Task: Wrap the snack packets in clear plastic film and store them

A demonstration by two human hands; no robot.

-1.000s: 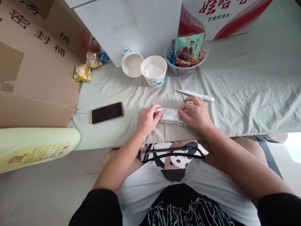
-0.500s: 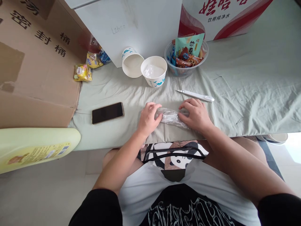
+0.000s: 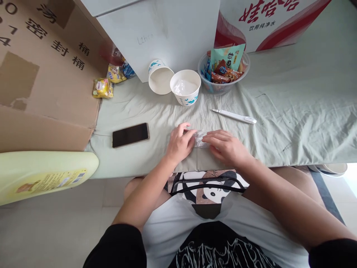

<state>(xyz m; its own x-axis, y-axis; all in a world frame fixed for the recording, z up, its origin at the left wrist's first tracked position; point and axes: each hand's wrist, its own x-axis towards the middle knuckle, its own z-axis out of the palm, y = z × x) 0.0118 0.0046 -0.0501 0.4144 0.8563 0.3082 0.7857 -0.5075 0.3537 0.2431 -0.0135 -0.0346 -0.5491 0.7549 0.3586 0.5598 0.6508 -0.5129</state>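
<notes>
A small bundle of crumpled clear plastic wrap (image 3: 200, 139) lies on the cloth between my two hands. My left hand (image 3: 180, 143) has its fingers curled at the wrap's left end, thumb close to the index finger. From the other side my right hand (image 3: 225, 146) reaches over the wrap, its fingertips pressed on it and its thumb below; the fingers hide the right end. Beyond my right hand lies a white utility knife (image 3: 234, 116), blade pointing left. To the left of my left hand rests a dark phone (image 3: 131, 135).
Behind stand a paper cup (image 3: 185, 99) with clear film inside, a tipped paper cup (image 3: 161, 80) and a plastic bowl (image 3: 224, 87) of snacks. Cardboard (image 3: 55, 93) and white boxes (image 3: 167, 33) border the table. Snack packets (image 3: 103, 88) and a pale yellow jug (image 3: 47, 163) are on the left.
My right hand has moved left over the wrap, nearer my left hand. Less of the wrap shows between them. The whole view has shifted slightly.
</notes>
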